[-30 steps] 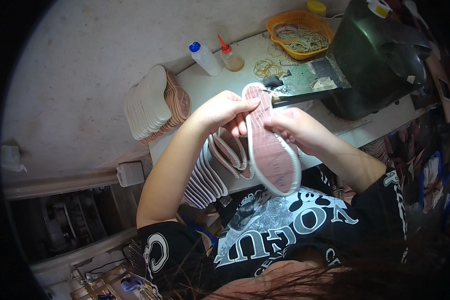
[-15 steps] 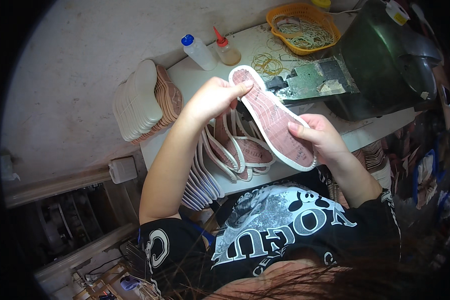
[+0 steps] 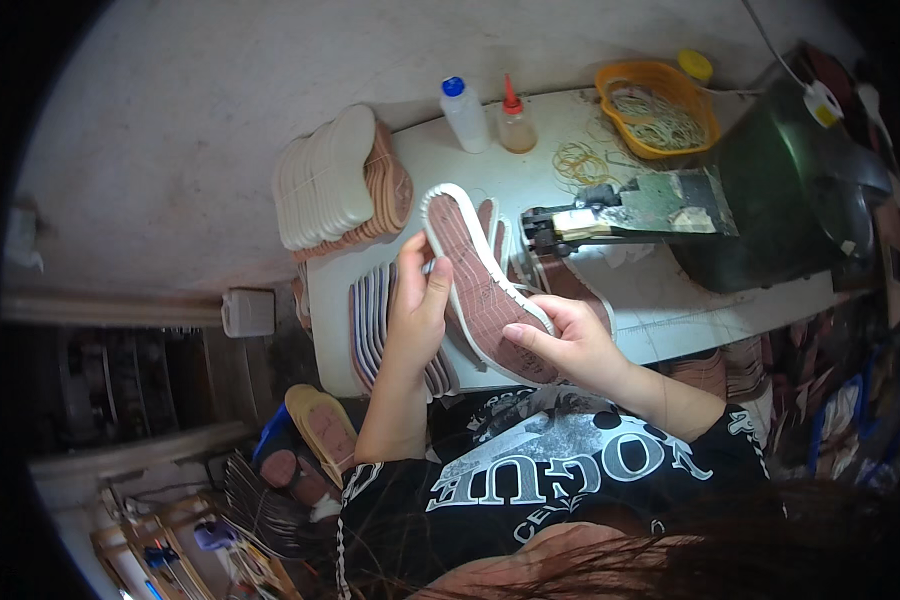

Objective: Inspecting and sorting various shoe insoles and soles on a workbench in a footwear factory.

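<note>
A shoe insole [image 3: 485, 295], brownish-pink with a white edge binding, is held up in front of my chest with its pink face showing. My left hand [image 3: 417, 305] grips its left edge, thumb on the upper face. On the lower right edge, my right hand [image 3: 580, 345] is closed, its thumb pressed on the pink face. The fingers beneath the insole are partly hidden. More bound insoles lie behind it on the white table [image 3: 660, 310], largely covered by it. Just right of its upper half stands the sewing machine's narrow arm [image 3: 630, 212].
White and pink insoles [image 3: 325, 185] are stacked at the table's back left, with another row [image 3: 368, 315] nearer me. A blue-capped bottle [image 3: 465, 120], a red-tipped bottle [image 3: 516, 128] and an orange basket [image 3: 660, 110] of cords stand behind. The dark green machine body [image 3: 785, 190] fills the right.
Both hands have brought the insole lower and to the left, away from the machine arm. The left hand has shifted from its upper end to its left edge. The head view has moved too.
</note>
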